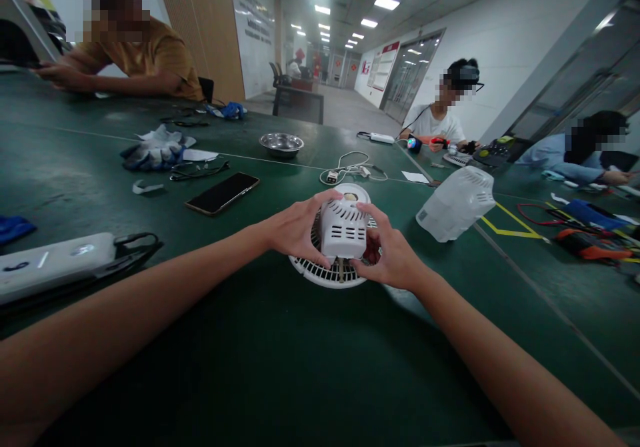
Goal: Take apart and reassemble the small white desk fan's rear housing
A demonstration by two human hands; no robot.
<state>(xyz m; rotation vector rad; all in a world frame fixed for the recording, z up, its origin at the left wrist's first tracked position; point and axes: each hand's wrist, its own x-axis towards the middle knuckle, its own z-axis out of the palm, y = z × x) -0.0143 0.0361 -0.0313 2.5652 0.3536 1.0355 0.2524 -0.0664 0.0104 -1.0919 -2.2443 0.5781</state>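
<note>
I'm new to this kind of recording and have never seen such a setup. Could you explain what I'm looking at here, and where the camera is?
There is no robot here. One camera, worn on a person's head, looks forward and down, so the two bare arms reaching in from the bottom are the wearer's own.

The left hand and right hand grip a white vented housing from both sides, above a round slotted grille.

On the dark green table, a phone, gloves and a metal bowl lie toward the left and beyond the hands. A pale cable is just past the housing, and a cloudy plastic shell is to the right. Other people sit farther off around the table.
</note>
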